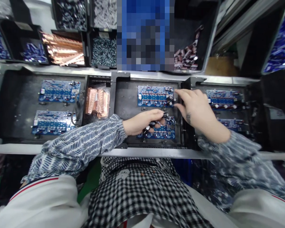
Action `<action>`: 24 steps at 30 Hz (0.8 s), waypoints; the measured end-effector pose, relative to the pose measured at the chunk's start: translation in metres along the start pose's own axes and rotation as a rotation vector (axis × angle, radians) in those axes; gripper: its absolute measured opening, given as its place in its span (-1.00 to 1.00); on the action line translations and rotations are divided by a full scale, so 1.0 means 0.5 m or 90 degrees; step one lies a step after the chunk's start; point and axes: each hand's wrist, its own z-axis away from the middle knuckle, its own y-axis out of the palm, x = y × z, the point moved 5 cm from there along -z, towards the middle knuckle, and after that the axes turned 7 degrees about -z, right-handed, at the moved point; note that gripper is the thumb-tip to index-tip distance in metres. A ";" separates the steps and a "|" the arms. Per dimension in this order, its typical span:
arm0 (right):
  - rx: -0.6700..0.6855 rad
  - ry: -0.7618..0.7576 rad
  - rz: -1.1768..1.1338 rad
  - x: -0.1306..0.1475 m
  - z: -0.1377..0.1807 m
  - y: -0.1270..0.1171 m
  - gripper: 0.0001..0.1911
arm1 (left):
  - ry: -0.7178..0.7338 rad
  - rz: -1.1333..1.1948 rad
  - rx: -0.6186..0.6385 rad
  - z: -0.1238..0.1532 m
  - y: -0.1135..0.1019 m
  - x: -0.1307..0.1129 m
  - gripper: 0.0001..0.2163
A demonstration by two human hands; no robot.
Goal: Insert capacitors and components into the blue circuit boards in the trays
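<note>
A black tray [125, 104] in front of me carries two blue circuit boards. My left hand [142, 122] is closed over the near board [165, 134], holding several small dark cylindrical capacitors [149, 127]. My right hand [196, 109] reaches across the tray's right edge. Its fingers are pressed together at the right end of the far board [154, 96], touching small parts there. Whether those fingertips pinch anything is unclear.
A tray [19, 104] with two more blue boards lies to the left, another tray [247, 104] with boards to the right. A bag of copper strips [98, 101] sits between trays. Bins behind hold screws [104, 52], copper bars [64, 49], capacitors [186, 57] and blue parts [34, 52].
</note>
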 end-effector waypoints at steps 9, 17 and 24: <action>-0.026 0.065 -0.307 0.029 0.046 -0.010 -0.83 | -0.119 0.211 -0.102 0.017 0.025 0.010 -0.75; -0.106 0.042 -0.338 -0.074 0.034 0.018 -0.85 | -0.198 0.371 -0.163 0.119 0.026 0.064 -0.80; -0.121 -0.098 -0.029 -0.058 0.032 0.026 -0.67 | -0.099 0.426 -0.084 0.143 0.051 0.111 -0.85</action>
